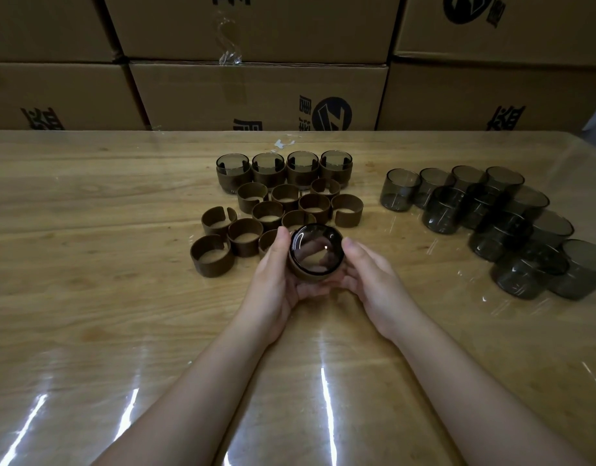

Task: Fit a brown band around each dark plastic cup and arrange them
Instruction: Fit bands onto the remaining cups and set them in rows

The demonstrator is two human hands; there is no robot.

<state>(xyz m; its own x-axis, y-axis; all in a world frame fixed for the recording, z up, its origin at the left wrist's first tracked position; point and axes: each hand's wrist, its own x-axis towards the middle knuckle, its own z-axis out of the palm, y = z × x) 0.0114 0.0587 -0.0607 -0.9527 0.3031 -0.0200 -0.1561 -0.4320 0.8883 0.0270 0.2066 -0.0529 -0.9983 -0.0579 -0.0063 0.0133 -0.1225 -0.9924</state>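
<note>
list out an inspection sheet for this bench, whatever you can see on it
surface: glossy wooden table under clear film, with glare streaks near the front.
job's things: four banded dark plastic cups in a row at far centre; loose brown split bands clustered in front of them; bare dark translucent plastic cups grouped on the right; one held cup, tilted, with a brown band round it.
clutter: small white scrap beyond the row.
grippers: left hand and right hand both cradle the held cup, fingers curled under it.
cables: nothing seen.
surroundings: stacked printed cardboard boxes behind the table.
</note>
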